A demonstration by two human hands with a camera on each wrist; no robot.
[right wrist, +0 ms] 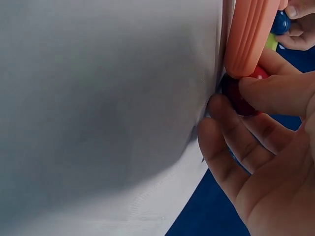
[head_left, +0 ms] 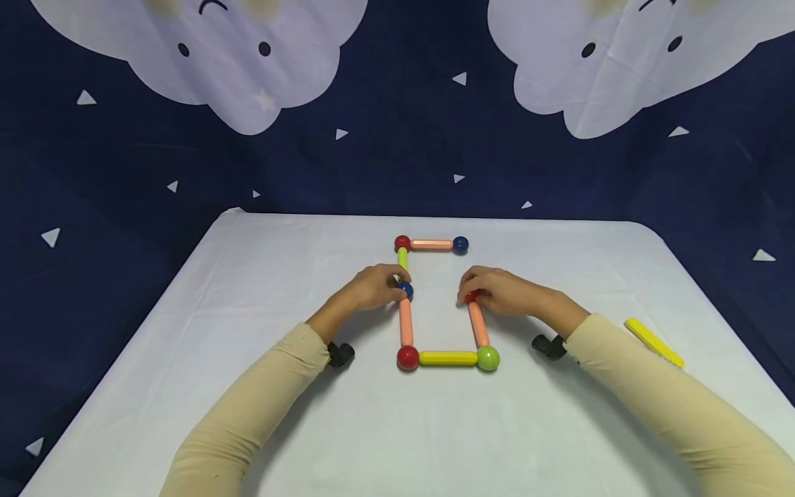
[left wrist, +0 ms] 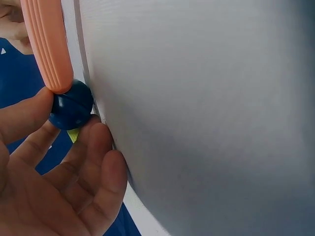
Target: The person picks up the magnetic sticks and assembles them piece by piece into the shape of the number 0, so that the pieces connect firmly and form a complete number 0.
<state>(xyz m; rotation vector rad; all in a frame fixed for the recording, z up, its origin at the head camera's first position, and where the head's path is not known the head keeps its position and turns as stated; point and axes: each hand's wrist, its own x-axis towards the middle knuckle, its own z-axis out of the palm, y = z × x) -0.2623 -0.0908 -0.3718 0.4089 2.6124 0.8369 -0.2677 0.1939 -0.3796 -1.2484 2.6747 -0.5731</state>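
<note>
My left hand (head_left: 375,286) pinches a dark blue ball (left wrist: 73,105) between thumb and fingers. That ball joins an orange stick (head_left: 406,323) on its near side and a lime green stick (head_left: 402,258) on its far side. With thumb and fingertips my right hand (head_left: 503,290) grips a red ball (right wrist: 241,93) at the far end of another orange stick (head_left: 479,324). Along the near side, a yellow stick (head_left: 448,358) links a red ball (head_left: 408,358) to a lime green ball (head_left: 488,358). A third orange stick (head_left: 432,244) spans a red ball (head_left: 402,243) and a blue ball (head_left: 460,245) farther back.
A loose yellow stick (head_left: 654,342) lies on the white table (head_left: 435,428), beside the right forearm. Black wrist devices (head_left: 549,347) sit under both wrists. Behind the table hangs a dark blue cloth (head_left: 410,159) with clouds and triangles.
</note>
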